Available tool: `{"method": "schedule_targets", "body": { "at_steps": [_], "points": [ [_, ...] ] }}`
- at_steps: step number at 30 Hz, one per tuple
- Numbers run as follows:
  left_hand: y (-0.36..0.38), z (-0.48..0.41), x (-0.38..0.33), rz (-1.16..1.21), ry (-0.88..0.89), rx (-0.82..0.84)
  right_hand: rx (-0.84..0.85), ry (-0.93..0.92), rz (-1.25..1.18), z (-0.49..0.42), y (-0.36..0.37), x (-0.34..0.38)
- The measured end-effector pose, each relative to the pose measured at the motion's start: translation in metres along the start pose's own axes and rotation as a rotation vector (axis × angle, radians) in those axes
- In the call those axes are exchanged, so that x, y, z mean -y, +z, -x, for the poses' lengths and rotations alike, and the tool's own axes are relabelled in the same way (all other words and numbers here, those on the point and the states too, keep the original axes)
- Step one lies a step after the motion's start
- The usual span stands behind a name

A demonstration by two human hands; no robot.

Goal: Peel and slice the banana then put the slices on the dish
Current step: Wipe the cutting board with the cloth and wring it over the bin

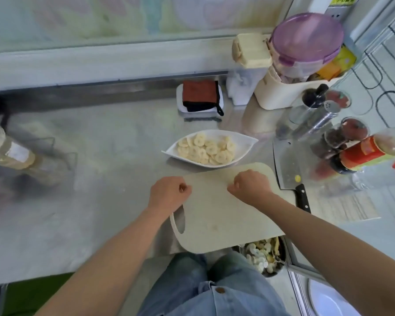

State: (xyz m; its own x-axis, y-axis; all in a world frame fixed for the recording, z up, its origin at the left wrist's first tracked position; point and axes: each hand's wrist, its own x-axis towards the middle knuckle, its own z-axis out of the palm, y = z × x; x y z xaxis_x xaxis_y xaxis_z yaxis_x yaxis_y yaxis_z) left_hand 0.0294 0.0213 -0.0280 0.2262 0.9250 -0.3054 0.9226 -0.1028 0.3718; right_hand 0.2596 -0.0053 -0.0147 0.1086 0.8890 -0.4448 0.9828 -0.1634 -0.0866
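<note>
A: Banana status?
B: Sliced. Slices [205, 149] are piled in the dish [245, 142], a white leaf-shaped one just past the board's [221, 215] far edge.

A: Hands?
B: Apart. Left hand [169, 193] is at the board's far-left corner with its fingers curled. Can't tell if it grips the edge. Right hand [251, 183] rests on the board's far-right part, fingers curled under, nothing in it.

A: Knife?
B: Cleaver [287, 165] lies flat just right of the board, with the blade pointing away and the black handle toward the person.

A: Other containers?
B: Bowl [265, 256] sits below the board's near edge, partly hidden by it, and holds peel and pale scraps.
Caddy [281, 94], white, stands well off the board's far-right corner. In it is a clear tub with a purple lid [306, 39], plus yellow and orange packets.
Shaker [322, 117], steel, is also far right of the board. A red-labelled jar [369, 151] lies on its side to the board's right. Can't tell what's in it.
Tray [180, 106] is well past the board's far edge, with a folded rust-and-black cloth [200, 94] on it.
</note>
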Motion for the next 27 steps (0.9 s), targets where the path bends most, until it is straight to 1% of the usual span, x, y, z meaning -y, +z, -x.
{"method": "schedule_targets", "body": {
  "at_steps": [2, 4, 6, 7, 9, 10, 12, 14, 19, 20, 22, 24, 25, 27],
  "points": [
    [-0.012, -0.013, 0.005, 0.031, -0.061, -0.095, -0.056, 0.042, -0.115, -0.011, -0.015, 0.002],
    [-0.025, -0.027, 0.005, 0.065, -0.090, -0.168, -0.158, 0.041, -0.318, -0.026, -0.030, 0.005],
    [-0.038, -0.042, 0.001, 0.114, -0.102, -0.190, -0.247, 0.022, -0.465, -0.047, -0.047, 0.012],
    [-0.043, -0.049, -0.002, 0.136, -0.110, -0.182, -0.282, 0.003, -0.477, -0.059, -0.055, 0.016],
    [-0.051, -0.066, -0.006, 0.158, -0.122, -0.171, -0.311, -0.067, -0.446, -0.087, -0.070, 0.024],
    [-0.054, -0.073, -0.009, 0.166, -0.126, -0.172, -0.296, -0.119, -0.427, -0.102, -0.075, 0.027],
    [-0.057, -0.087, -0.014, 0.193, -0.142, -0.171, -0.200, -0.189, -0.350, -0.131, -0.083, 0.031],
    [-0.058, -0.098, -0.019, 0.216, -0.160, -0.165, -0.127, -0.199, -0.244, -0.154, -0.091, 0.035],
    [-0.058, -0.121, -0.023, 0.293, -0.204, -0.143, -0.041, -0.165, -0.091, -0.187, -0.095, 0.042],
    [-0.058, -0.125, -0.023, 0.307, -0.211, -0.145, -0.040, -0.163, -0.071, -0.190, -0.095, 0.042],
    [-0.058, -0.132, -0.023, 0.344, -0.216, -0.160, -0.103, -0.179, -0.059, -0.194, -0.096, 0.041],
    [-0.058, -0.138, -0.024, 0.416, -0.220, -0.172, -0.198, -0.197, -0.137, -0.197, -0.097, 0.038],
    [-0.059, -0.141, -0.026, 0.475, -0.238, -0.180, -0.244, -0.212, -0.230, -0.196, -0.099, 0.036],
    [-0.062, -0.145, -0.031, 0.684, -0.323, -0.194, -0.330, -0.267, -0.526, -0.190, -0.106, 0.034]
  ]
}}
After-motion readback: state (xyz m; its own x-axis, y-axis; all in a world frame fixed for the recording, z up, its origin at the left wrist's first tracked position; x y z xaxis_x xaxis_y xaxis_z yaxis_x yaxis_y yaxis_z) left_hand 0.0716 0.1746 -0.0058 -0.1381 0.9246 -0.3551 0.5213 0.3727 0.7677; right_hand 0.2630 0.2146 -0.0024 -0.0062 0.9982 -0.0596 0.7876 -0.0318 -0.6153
